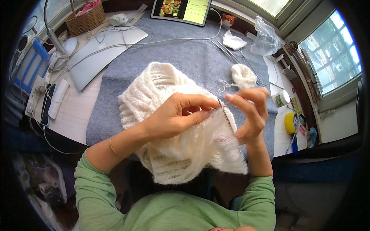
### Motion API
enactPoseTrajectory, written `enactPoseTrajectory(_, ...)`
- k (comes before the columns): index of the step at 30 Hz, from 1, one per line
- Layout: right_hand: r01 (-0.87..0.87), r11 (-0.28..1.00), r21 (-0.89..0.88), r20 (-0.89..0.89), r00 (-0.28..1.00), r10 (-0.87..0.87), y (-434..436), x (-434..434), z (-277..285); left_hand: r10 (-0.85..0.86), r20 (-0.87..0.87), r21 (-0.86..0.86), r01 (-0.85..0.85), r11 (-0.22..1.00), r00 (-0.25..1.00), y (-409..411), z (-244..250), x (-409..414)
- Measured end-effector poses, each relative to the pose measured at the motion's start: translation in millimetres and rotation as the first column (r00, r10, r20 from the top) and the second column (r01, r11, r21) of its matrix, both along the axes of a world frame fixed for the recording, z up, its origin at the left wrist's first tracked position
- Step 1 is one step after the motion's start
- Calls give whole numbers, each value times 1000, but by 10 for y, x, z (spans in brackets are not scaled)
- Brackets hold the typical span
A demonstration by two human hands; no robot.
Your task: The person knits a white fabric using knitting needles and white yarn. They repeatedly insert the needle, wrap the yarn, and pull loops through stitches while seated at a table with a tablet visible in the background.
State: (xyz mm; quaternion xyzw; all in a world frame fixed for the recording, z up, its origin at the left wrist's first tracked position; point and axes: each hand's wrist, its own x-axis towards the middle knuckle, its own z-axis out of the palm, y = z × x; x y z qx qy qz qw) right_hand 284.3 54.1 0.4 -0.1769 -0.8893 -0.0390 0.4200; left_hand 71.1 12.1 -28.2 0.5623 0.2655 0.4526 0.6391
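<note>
A fluffy white knitted piece (182, 161) spreads from the desk mat over the front edge toward my lap, its ribbed part bunched at the upper left. My left hand (176, 118) pinches the knitting by the needle tips, thumb and fingers closed on it. A dark knitting needle (228, 121) carries a row of stitches along the fabric's right edge. Beside it is my right hand (253, 112), index finger raised and bent, thumb side against the needle edge. Whether its fingers hold yarn or the needle is unclear. A small white yarn ball (244, 75) sits just beyond, with a loose strand.
Spare needles (227, 52) lie on the grey felt mat (185, 52). Farther back stands a lit tablet (182, 11), its cable crossing a closed laptop (107, 55). A plastic bag (264, 37), white jar (281, 98) and yellow tape roll (291, 123) are at right.
</note>
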Motion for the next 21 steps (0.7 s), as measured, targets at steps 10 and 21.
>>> enactPoseTrajectory(10, 107, 990, 91, -60, 993, -102, -152, -31, -33, 52, 121, -153, -33, 988, 991, 40, 90, -101)
enactPoseTrajectory(21, 182, 973, 141, -16, 983, -182, -151, -37, -29, 231, -38, 57, -229, 972, 972, -7, 69, -58)
